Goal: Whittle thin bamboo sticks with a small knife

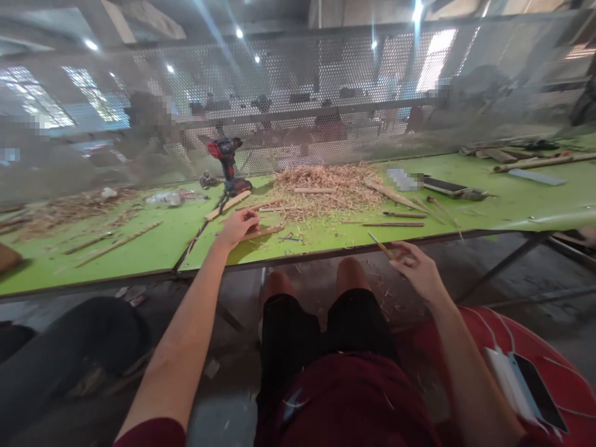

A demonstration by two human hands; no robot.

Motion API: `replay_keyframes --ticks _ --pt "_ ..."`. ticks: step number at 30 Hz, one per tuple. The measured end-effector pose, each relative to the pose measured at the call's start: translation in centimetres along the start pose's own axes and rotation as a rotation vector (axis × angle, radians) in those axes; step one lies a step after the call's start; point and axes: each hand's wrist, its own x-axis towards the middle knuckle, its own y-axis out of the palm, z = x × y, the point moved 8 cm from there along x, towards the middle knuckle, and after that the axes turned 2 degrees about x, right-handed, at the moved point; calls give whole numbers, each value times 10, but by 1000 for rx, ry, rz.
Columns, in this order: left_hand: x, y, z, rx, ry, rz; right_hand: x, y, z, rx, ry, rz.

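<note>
Head view only: left hand (239, 226) is stretched out over the green table (153, 248), fingers curled down onto a flat wooden stick (263, 233) lying near the front edge; we read it as touching, grip not closed around it yet. Right hand (416, 264) hovers just off the table edge, above the knees, thumb and forefinger pinching a thin sliver-like tool or stick (380, 246); we cannot tell which, too small. Other fingers loosely curled.

Behind the left hand: pile of wood shavings (330, 186), more loose sticks (395, 214) beside it, red cordless drill (228, 161) upright near the mesh screen (326, 81). A phone with a power bank (521, 379) rests on a red seat (559, 372) by our right arm.

Our judgement for doing this well: close the left fingers fully round the stick before lifting, keep it flat so it doesn't sweep shavings off the edge. Keep the right hand's pinch steady and the pointed end away from the bare knees. Bring both together over the table, not over the lap.
</note>
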Motion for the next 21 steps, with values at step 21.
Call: replay_keyframes --ticks 21 --pt "1 0 1 8 10 1 101 -30 44 -704 -172 -69"
